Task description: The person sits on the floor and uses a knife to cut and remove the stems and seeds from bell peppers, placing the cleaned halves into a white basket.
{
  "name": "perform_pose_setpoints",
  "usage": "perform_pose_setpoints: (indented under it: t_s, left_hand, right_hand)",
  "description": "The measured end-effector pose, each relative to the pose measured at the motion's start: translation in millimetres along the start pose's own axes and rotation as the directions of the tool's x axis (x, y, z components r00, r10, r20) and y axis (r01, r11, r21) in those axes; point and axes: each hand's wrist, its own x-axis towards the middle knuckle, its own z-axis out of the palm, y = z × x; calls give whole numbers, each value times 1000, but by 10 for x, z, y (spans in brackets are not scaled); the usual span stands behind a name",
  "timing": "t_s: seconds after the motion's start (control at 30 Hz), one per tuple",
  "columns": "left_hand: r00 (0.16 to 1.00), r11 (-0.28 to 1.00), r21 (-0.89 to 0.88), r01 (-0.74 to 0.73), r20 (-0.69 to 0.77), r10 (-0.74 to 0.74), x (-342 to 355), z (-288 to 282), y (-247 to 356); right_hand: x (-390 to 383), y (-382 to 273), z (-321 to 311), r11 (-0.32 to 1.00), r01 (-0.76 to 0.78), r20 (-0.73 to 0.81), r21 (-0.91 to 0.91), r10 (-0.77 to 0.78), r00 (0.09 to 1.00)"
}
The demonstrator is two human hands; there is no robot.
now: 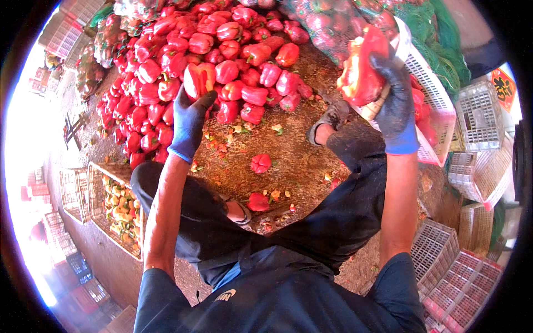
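Observation:
My left hand (192, 119), in a blue glove with a dark palm, is closed around a cut red bell pepper (199, 79) whose pale inside shows. It is raised before the near edge of a big heap of whole red bell peppers (166, 72). On the right, my right hand (397, 100), gloved alike, grips a large red bell pepper piece (366, 69) with a pale, ragged cut edge facing left. A light tan strip (378, 104) shows under its fingers; I cannot make out what it is. This hand is beside a white crate (438, 105) with red peppers.
Loose peppers (261, 163) and scraps lie on the wet brown floor between my legs. At left, a crate (116, 177) holds pepper cores. Net sacks of peppers (325, 28) stand behind. Green netting (444, 50) and stacked plastic crates (482, 119) fill the right side.

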Motion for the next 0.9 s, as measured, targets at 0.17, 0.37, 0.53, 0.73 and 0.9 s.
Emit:
perform_pose_setpoints:
  t_s: [0.17, 0.37, 0.53, 0.73, 0.9]
  left_hand:
    - [932, 988, 150, 24, 355, -77, 82, 796, -91]
    - [643, 978, -115, 174, 765, -25, 83, 2834, 655]
    - [728, 950, 10, -311, 645, 232, 553, 2630, -41]
    - [904, 792, 545, -274, 427, 19, 690, 793, -1852]
    - [894, 410, 839, -358, 434, -108, 112, 796, -2674]
  right_hand:
    - [57, -193, -584, 986, 132, -172, -104, -149, 974]
    - [214, -807, -1853, 879, -53, -473, -474, -203, 858]
    - [-263, -785, -2812, 348, 38, -68, -937, -288, 955]
    - [-179, -139, -809, 996, 69, -225, -60, -80, 971]
    - [-194, 87, -394, 993, -70, -233, 96, 91, 968]
